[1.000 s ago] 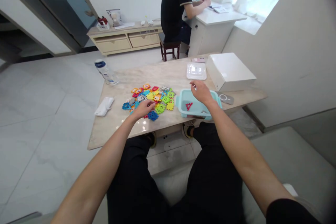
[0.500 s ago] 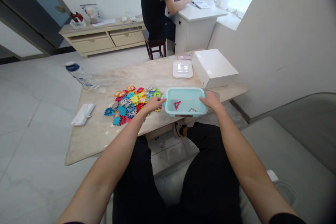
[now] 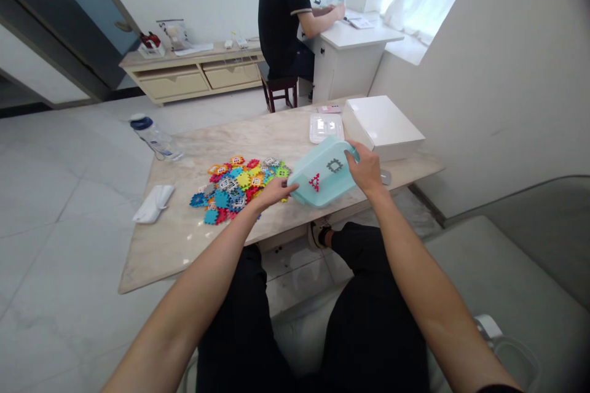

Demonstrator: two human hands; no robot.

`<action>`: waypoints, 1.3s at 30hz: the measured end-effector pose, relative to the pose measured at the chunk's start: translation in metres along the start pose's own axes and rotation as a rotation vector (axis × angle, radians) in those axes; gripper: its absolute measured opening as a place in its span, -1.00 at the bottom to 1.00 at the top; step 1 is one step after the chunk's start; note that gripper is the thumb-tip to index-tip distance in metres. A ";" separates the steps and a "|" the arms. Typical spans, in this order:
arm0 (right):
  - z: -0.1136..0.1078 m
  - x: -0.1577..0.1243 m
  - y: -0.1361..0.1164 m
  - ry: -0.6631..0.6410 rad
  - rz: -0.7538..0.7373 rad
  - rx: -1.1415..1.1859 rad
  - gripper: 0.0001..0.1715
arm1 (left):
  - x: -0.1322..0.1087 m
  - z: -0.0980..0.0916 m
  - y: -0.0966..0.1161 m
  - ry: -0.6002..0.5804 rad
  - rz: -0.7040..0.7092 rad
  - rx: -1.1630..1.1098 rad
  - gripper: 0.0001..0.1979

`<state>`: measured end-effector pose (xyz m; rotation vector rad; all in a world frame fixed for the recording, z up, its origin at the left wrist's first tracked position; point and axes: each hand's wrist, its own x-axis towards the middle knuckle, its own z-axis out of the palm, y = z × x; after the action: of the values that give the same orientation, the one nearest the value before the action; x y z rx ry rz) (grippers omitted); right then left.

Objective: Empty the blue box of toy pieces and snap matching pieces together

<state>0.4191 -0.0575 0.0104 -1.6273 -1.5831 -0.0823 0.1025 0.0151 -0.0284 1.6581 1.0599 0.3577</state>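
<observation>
A seated person, seen from their own viewpoint, holds a light blue tub (image 3: 332, 188) tilted over a pale desk (image 3: 161, 252), its right end higher and its open side facing the viewer. The left hand (image 3: 275, 191) grips the tub's left end, thumb over the rim; the right hand (image 3: 365, 167) is closed on the rim at the raised end. Whether the tub's underside touches the desk cannot be told. Inside are two pieces, apart from each other: a red triangular frame (image 3: 314, 186) and, nearer the right hand, a grey square frame (image 3: 330, 165). Just left of the tub, a loose heap of toothed plastic pieces (image 3: 239, 190) in blue, yellow, red, orange, green and white covers part of the desk. Judging by how things lie, the emptying is nearly done: most pieces are out on the desk, and only those two are left in the tub. Behind the tub sit a clear plastic container (image 3: 326, 128), its contents too unclear to tell, and a closed white box (image 3: 382, 120). A clear bottle with a blue cap (image 3: 159, 140) is at the desk's far left.
</observation>
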 end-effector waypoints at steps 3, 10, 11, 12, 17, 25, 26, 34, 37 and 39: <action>0.010 0.003 -0.007 0.012 -0.037 0.069 -0.50 | 0.001 0.004 -0.004 -0.003 -0.037 0.082 -0.69; 0.008 -0.001 -0.048 -0.047 -0.049 -0.237 -0.41 | 0.003 0.010 -0.011 0.008 -0.170 0.002 -0.92; 0.009 -0.003 -0.053 -0.052 -0.063 -0.249 -0.44 | 0.004 0.009 -0.011 0.007 -0.191 -0.022 -0.92; 0.011 -0.004 -0.057 -0.059 -0.086 -0.236 -0.47 | 0.004 0.009 -0.012 0.006 -0.211 -0.047 -0.91; 0.031 -0.009 -0.066 -0.245 -0.317 -0.049 -0.62 | 0.003 0.009 -0.013 0.008 -0.269 -0.156 -0.85; 0.063 -0.016 -0.067 -0.724 -0.246 -0.289 -0.59 | 0.001 0.010 -0.010 0.018 -0.251 -0.188 -0.74; 0.066 -0.017 -0.064 -0.782 -0.218 -0.361 -0.59 | 0.001 0.010 -0.009 0.016 -0.244 -0.184 -0.72; 0.081 -0.022 -0.039 -0.980 -0.086 -0.485 -0.47 | 0.003 0.018 -0.002 -0.003 -0.168 -0.155 -0.63; 0.086 -0.022 -0.038 -0.995 -0.066 -0.478 -0.40 | 0.004 0.020 -0.002 -0.003 -0.154 -0.146 -0.62; 0.088 -0.022 -0.035 -1.012 -0.069 -0.469 -0.35 | 0.003 0.020 0.000 -0.005 -0.142 -0.138 -0.61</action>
<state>0.3419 -0.0285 -0.0410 -2.1364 -2.5112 0.4329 0.1181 0.0052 -0.0367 1.4522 1.1170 0.3261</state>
